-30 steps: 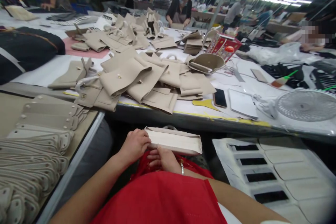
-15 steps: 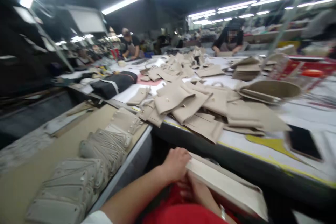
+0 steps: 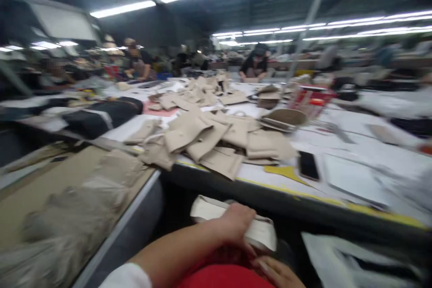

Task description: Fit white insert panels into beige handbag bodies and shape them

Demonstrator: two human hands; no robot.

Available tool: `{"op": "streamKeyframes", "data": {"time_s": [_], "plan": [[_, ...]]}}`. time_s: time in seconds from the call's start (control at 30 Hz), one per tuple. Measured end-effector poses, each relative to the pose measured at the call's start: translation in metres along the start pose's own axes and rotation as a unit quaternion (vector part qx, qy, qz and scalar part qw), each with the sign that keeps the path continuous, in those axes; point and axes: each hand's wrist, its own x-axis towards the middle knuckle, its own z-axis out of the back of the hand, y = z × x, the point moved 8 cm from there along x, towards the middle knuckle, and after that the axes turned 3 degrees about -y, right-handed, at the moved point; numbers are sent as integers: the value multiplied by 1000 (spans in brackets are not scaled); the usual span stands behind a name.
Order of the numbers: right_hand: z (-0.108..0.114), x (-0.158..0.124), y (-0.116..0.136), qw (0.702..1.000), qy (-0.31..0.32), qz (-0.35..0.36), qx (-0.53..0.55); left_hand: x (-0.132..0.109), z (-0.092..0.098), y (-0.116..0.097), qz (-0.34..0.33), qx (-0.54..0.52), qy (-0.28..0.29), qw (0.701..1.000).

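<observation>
My left hand [image 3: 236,225] lies over a long cream-coloured leather piece [image 3: 259,233] held above my lap, fingers curled round its middle. My right hand [image 3: 278,272] sits below it at the bottom edge, fingers bent under the piece's right end; the picture is blurred there. I wear a red garment [image 3: 219,276]. On the table ahead lies a heap of beige leather bag parts [image 3: 209,137].
A black phone [image 3: 306,165] and a white tablet [image 3: 347,179] lie on the table near its front edge [image 3: 270,198]. Rows of beige straps [image 3: 74,207] cover the left bench. A red box [image 3: 312,101] stands farther back. Other people work at distant tables.
The view has swung to the right and is more blurred. My left hand has slid from the piece's left end onto its middle; my right hand has dropped lower.
</observation>
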Motion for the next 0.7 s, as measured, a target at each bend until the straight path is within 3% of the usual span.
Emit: {"op": "streamKeyframes", "data": {"time_s": [0.1, 0.17, 0.27, 0.37, 0.5, 0.6, 0.7], "plan": [[46, -28, -8, 992, -52, -68, 91, 8, -2, 3, 30, -34, -54, 997], [105, -31, -7, 981, -176, -82, 10, 14, -10, 9, 30, -46, -54, 997], [190, -25, 12, 913, -349, -80, -197, 13, -21, 12, 30, -41, -44, 998], [237, 3, 37, 860, -418, -73, -285, 8, -26, 12, 30, -36, -61, 997], [251, 65, 72, 825, -424, -65, -369, 10, -31, 16, 29, -47, -78, 995], [238, 107, 92, 816, -404, -65, -408, 8, -28, 17, 36, -55, -90, 994], [216, 130, 99, 817, -380, -62, -429, 4, -21, 14, 35, -68, -94, 993]]}}
